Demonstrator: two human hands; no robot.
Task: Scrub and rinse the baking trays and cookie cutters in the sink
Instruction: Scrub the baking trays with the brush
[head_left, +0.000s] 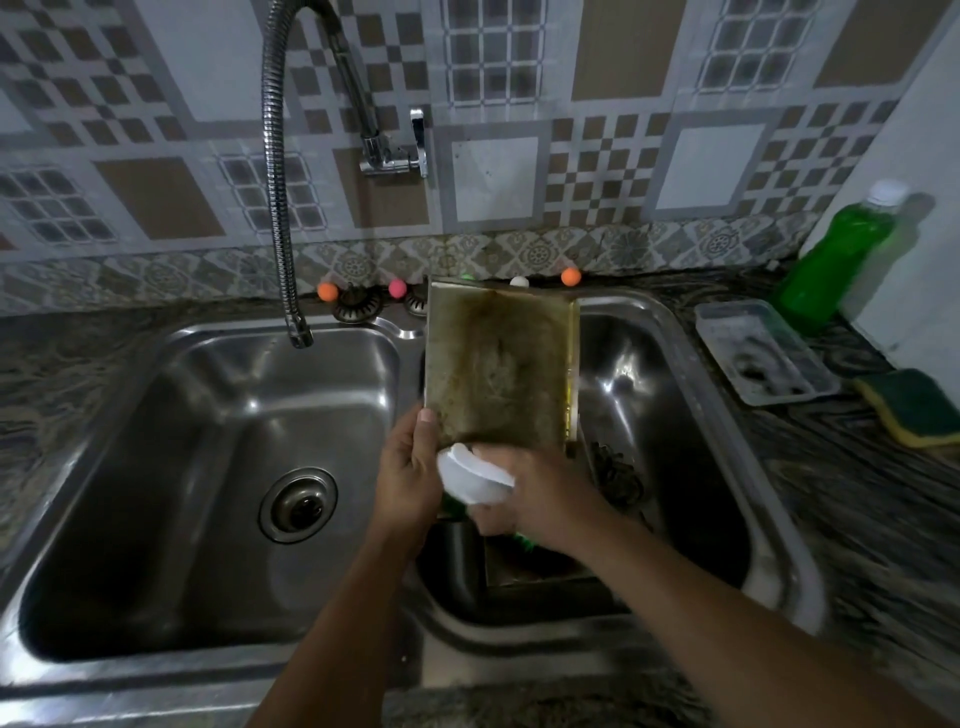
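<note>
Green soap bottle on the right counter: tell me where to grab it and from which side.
Grip the green soap bottle around its wide lower body, coming from the front-left. It stands upright in the corner with walls behind and to its right; the neck under the white cap is narrower.

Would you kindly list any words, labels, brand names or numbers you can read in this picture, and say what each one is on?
No readable text anywhere.
Green bottle: no legible label.
White-handled brush in the right hand: no marking visible.
Baking tray: only stains.
Clear plastic tray: nothing printed.
</note>
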